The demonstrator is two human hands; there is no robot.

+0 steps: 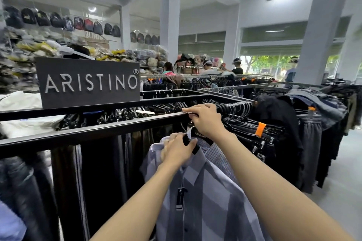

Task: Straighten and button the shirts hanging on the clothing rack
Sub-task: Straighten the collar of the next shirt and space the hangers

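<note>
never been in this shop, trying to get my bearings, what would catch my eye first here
Most striking is the dark ARISTINO sign standing on the black rack rail at left. In the centre, the left hand grips the black hanger of a grey-and-white checked shirt, while the right hand reaches to the rail. An orange size marker stands out among the dark clothes at right.

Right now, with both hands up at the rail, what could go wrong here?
1. The left hand grips the black plastic hanger and the collar of the grey-and-white striped shirt together; the bunched fabric may crease.
2. The right hand works at the black metal rail beside tightly packed black trouser hangers; hooks could tangle or get knocked.
3. The dangling black price tag could snag during buttoning.
</note>
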